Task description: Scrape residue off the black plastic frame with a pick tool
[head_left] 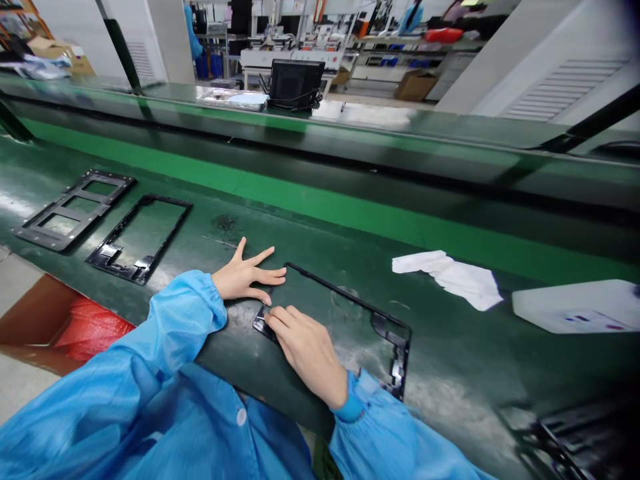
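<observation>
A thin black frame [345, 291] lies flat on the green bench in front of me, its far right corner carrying small shiny parts. My left hand [246, 275] is at the frame's left end with its fingers spread, the fingertips close to or touching the edge. Just below it, my right hand [307, 347] reaches over the frame's near left corner. Its thumb and index finger are pinched together on something small that I cannot make out. Part of the frame's near side is hidden under my right hand and sleeve.
Left on the bench are another black frame [173, 230] and a grey plate with windows [95, 205]. A white cloth [463, 280] and a white container [575, 307] lie right. Blurred black parts [590, 433] sit near right. A cardboard box [30, 327] with red wrap stands below left.
</observation>
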Available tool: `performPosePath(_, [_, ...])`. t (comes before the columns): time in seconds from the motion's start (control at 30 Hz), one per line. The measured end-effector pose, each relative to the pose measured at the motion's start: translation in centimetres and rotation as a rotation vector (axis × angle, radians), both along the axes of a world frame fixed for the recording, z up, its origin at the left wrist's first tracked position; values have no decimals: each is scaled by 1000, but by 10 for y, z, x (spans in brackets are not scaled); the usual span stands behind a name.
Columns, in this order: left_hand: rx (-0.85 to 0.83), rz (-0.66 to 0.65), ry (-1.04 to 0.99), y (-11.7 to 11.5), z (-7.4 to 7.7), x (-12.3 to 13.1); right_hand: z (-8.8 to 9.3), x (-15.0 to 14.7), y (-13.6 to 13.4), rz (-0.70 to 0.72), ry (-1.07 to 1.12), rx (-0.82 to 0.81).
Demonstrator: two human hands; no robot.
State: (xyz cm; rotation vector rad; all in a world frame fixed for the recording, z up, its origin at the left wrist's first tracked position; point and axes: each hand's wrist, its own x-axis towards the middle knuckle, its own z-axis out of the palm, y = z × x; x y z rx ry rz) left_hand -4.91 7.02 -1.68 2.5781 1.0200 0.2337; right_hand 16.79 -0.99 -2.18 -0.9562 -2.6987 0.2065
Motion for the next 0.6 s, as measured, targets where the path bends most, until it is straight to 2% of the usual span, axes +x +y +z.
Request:
performPosePath(0.17, [21,-8,-9,-1,0,0,-1,3,0,53,17,-50])
performPosePath(0.27, [28,-4,-8,-1,0,-1,-1,4,1,10,36,-77])
performPosePath(0.37, [32,0,-10,-2,0,-1,-2,3,1,-29,24,-63])
performPosePath(0.6, [34,1,-11,-2,0,-1,0,1,0,26,-10,-25])
